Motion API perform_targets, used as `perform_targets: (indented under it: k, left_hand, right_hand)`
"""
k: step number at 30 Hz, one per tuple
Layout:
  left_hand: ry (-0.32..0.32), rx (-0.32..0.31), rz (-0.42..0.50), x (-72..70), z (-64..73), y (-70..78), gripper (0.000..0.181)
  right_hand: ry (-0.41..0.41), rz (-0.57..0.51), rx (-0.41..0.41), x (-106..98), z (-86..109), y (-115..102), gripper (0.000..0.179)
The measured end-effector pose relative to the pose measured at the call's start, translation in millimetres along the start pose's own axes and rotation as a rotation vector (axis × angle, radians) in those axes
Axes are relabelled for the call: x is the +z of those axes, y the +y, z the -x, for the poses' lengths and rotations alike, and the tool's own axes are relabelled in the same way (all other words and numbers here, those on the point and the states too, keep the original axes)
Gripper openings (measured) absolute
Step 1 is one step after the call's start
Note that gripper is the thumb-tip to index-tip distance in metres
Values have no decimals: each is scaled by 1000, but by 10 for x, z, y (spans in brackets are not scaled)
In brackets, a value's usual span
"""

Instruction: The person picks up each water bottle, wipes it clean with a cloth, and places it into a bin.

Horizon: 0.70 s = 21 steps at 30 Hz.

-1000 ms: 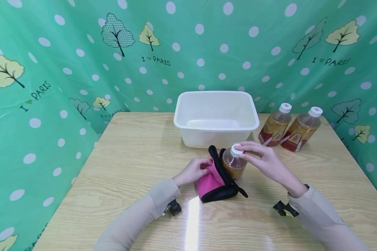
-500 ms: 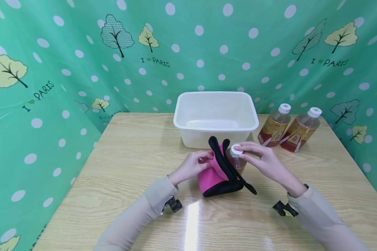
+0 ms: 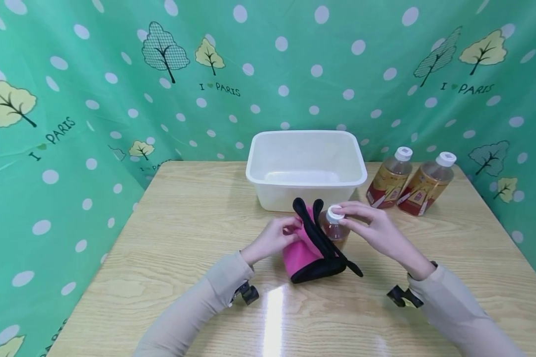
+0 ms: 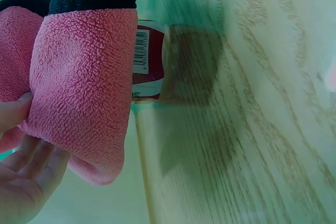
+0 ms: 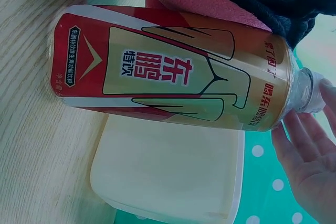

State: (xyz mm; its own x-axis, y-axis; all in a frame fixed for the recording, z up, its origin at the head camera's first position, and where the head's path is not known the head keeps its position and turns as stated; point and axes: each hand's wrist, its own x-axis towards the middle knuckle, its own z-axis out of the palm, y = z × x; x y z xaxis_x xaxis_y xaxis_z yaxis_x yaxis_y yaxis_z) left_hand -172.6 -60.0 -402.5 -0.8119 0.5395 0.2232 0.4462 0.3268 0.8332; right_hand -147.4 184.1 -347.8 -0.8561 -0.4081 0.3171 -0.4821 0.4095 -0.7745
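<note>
Hands: while the left hand (image 3: 274,234) pinches the pink fleece cloth (image 3: 299,255) between thumb and bent fingers, the right hand (image 3: 367,223) has its thumb and fingers closed on a white cap (image 3: 335,213); two in all, both occupied.
Cloth: one, with black edging and a dangling black strip (image 3: 354,268), held in front of the white bin (image 3: 303,194) and against the left side of the capped bottle.
Bottles: three, red and gold; the gripped bottle (image 5: 173,72) is upright between the hands, its base seemingly on the desk (image 3: 196,223), though the cloth hides it from the head view; two more, the nearer-to-bin bottle (image 3: 389,181) and the outer bottle (image 3: 426,186), stand side by side right of the bin.
Bin: one, behind the cloth.
Sleeves: two, pale, with one black mount (image 3: 249,293) showing below the left.
Backdrop: one green dotted curtain (image 3: 272,64).
</note>
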Motion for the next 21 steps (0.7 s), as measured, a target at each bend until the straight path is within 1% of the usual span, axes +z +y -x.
perform_targets:
  k: [5, 11, 14, 21]
  left_hand:
    - [-7, -3, -2, 29, 16, -38, 13]
    - [-64, -14, -35, 115, 53, -201, 13]
    - [-74, -20, -45, 145, 67, -253, 13]
    - [-68, -21, -54, 152, 81, -251, 13]
  right_hand:
    - [6, -4, -12, 6, 2, 5, 27]
    - [1, 12, -1, 8, 12, 7, 27]
    - [-4, 10, 1, 9, 16, 5, 27]
    - [-1, 2, 0, 12, 22, -2, 27]
